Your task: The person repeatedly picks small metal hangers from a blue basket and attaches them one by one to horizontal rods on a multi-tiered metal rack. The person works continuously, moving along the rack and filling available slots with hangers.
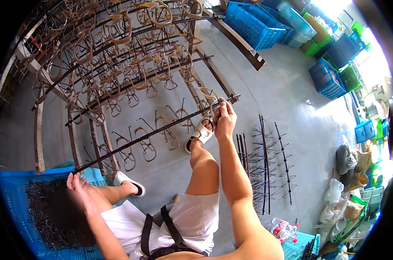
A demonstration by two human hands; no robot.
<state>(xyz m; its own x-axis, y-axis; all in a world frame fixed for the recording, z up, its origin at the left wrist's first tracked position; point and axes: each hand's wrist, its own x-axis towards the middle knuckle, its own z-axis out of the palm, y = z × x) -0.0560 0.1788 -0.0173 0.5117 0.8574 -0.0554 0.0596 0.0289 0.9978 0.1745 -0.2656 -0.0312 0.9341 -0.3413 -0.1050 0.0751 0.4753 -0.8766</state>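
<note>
A long dark rod (149, 135) slants across in front of me, with several brown spectacle-shaped frames (145, 145) hanging from it. At its lower left end, the bent fingers of my left hand (78, 186) close around the tip, though the exact grip is partly hidden. My right hand (225, 121) is closed round the rod near its upper right end. Just above those fingers, a pale brown frame (208, 92) loops over the rod.
A rack (39, 130) with rods of similar frames fills the upper left. At lower left, a blue basket (14, 182) holds dark tangled pieces. Rods (266, 164) with thin prongs lie on the grey floor to the right. Blue crates (253, 26), bags and bottles (284, 229) stand farther right.
</note>
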